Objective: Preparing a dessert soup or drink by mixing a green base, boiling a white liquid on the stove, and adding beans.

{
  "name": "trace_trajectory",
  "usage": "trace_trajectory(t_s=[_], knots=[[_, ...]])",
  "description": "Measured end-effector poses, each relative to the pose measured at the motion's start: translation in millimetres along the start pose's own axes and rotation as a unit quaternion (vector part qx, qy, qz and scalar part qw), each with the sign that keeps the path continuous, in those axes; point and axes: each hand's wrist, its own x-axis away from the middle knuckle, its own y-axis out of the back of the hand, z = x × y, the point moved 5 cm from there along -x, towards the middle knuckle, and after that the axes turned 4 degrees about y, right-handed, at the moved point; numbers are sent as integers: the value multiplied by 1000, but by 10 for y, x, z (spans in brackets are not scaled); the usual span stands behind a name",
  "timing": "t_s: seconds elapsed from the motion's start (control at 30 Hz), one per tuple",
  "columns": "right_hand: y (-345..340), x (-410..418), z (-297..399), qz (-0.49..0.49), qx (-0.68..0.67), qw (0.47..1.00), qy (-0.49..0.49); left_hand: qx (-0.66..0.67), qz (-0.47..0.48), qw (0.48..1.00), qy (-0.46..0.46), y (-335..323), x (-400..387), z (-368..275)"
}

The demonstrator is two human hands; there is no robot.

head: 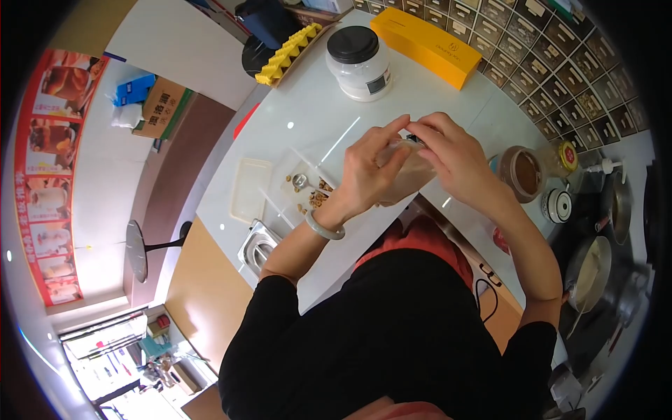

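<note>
My left hand, with a pale bangle at its wrist, grips the top of a translucent plastic bag. From the other side my right hand pinches the same gathered top. Between the fingertips shows a small black object, perhaps a clip, mostly hidden. Just left of the bag is a clear plastic container, partly behind my left forearm. Brown ring-shaped dried slices and a metal scoop lie inside it.
A translucent lid and a steel pan lie left. Farther back stand a black-lidded jar, a yellow box and a yellow egg tray. Right are a brown-filled jar and a frying pan on the stove.
</note>
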Motion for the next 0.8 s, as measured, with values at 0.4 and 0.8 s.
trace_trajectory(t_s=[0.4,0.8], knots=[[540,-134,293,15,110,988,107,18,-8,1000,-16,-1,25,-155],[598,-309,387,223,154,937,219,-34,-5,985,-170,-121,-5,-468]])
